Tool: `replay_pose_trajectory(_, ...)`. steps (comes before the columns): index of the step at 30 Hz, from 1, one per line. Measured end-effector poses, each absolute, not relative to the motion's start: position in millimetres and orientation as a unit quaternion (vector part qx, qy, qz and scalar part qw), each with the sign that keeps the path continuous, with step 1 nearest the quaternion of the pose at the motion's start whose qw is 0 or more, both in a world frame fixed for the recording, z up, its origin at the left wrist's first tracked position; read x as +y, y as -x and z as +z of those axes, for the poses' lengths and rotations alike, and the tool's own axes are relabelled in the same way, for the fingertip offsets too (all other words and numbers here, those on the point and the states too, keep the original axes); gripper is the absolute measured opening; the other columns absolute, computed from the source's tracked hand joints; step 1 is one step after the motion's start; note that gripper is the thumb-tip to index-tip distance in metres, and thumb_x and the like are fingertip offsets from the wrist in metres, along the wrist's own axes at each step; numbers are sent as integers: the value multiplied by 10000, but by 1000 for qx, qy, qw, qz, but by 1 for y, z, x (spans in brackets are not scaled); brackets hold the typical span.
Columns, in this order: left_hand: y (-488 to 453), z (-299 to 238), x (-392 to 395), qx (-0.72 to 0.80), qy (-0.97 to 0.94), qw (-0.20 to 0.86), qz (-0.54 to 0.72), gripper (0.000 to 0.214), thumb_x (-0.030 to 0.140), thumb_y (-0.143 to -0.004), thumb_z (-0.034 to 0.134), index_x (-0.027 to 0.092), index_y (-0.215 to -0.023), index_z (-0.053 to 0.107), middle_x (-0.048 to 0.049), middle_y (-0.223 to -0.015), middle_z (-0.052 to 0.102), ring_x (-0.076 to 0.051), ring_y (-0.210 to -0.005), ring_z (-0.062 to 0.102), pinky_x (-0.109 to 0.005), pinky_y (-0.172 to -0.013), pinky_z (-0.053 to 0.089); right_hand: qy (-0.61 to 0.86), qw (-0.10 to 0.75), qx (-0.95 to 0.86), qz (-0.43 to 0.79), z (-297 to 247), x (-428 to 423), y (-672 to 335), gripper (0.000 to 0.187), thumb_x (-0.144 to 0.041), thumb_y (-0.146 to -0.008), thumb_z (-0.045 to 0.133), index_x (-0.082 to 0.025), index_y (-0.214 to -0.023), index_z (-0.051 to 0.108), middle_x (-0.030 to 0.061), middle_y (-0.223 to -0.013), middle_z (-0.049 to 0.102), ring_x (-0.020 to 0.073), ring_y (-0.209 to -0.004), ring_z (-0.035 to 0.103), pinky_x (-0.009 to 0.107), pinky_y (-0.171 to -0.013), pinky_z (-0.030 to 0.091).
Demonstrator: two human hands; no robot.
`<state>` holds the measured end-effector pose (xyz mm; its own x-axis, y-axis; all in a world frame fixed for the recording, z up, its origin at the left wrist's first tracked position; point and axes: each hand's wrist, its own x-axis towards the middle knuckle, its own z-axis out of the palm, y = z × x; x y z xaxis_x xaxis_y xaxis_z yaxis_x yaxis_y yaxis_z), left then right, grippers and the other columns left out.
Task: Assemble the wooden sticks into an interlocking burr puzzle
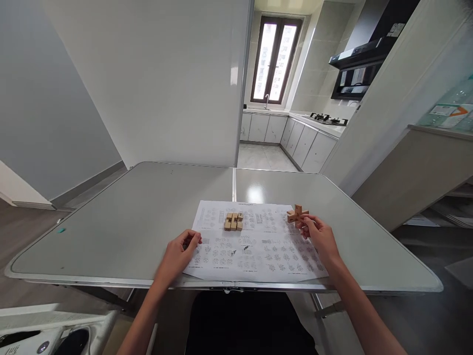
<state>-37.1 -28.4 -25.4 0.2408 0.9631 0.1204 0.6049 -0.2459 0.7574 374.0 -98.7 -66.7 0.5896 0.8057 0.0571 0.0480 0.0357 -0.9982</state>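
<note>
One wooden block cluster point(297, 213) pinched in our right hand point(320, 236), likely mid-fitting. Whether our left hand point(182, 250) grips anything, we cannot tell; next move probably wants careful alignment.

Tan on the blocks point(233, 226), marked black. White on the sheet point(254, 246), black-patterned throughout. Grey-green across the worktop point(177, 192).

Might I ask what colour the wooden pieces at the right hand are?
The wooden pieces are light brown with dark markings, in the head view.
</note>
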Motion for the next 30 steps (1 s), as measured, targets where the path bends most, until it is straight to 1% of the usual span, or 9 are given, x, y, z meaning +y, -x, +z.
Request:
replay_pose_trajectory(9, 37, -25, -31, 548, -728, 291, 290, 448, 596, -957, 454, 222, -850, 677, -1, -800, 703, -168, -657, 549, -265, -587, 369, 638, 641, -323, 280, -70, -70, -383, 455, -617, -769, 769, -188, -915, 725, 33, -729, 732, 151, -571, 610, 235, -465, 466)
replay_pose_trajectory(14, 39, -28, -29, 542, -732, 287, 296, 441, 591, -961, 457, 224, -847, 672, 0, -795, 703, -171, -675, 557, -266, -606, 379, 633, 642, -323, 288, -70, -65, -387, 462, -637, -771, 762, -188, -868, 717, 33, -717, 725, 142, -557, 604, 222, -444, 442)
replay_pose_trajectory(17, 38, -28, -29, 545, -730, 287, 296, 443, 593, -959, 457, 223, -844, 672, -3, -795, 708, -175, -680, 566, -268, -608, 385, 626, 647, -323, 290, -69, -66, -387, 485, -662, -768, 756, -192, -876, 705, 24, -718, 718, 133, -558, 597, 213, -447, 436)
replay_pose_trajectory(20, 38, -28, -29, 544, -731, 286, 296, 439, 587, -960, 454, 224, -840, 671, -2, -797, 714, -178, -695, 579, -268, -612, 389, 619, 655, -323, 288, -68, -72, -383, 510, -673, -770, 753, -199, -947, 695, 13, -725, 709, 130, -558, 588, 212, -451, 434)
replay_pose_trajectory(25, 38, -28, -30, 544, -732, 284, 298, 441, 591, -958, 449, 229, -844, 672, -1, -799, 721, -179, -684, 581, -268, -608, 393, 613, 662, -330, 278, -63, -96, -368, 532, -624, -832, 731, -230, -1182, 658, 12, -815, 725, 131, -601, 581, 216, -493, 453)
replay_pose_trajectory(28, 37, -27, -31, 549, -729, 284, 296, 441, 593, -957, 446, 232, -839, 670, 0, -800, 726, -179, -676, 583, -268, -604, 393, 618, 657, -334, 274, -60, -114, -353, 519, -579, -848, 733, -250, -1238, 635, 3, -824, 714, 138, -611, 571, 225, -504, 458)
replay_pose_trajectory(30, 37, -25, -31, 549, -728, 284, 297, 438, 592, -957, 445, 233, -843, 669, 0, -809, 730, -182, -687, 591, -268, -607, 391, 623, 644, -342, 282, -61, -125, -342, 491, -572, -865, 711, -249, -1225, 626, 5, -830, 710, 145, -614, 573, 234, -510, 461)
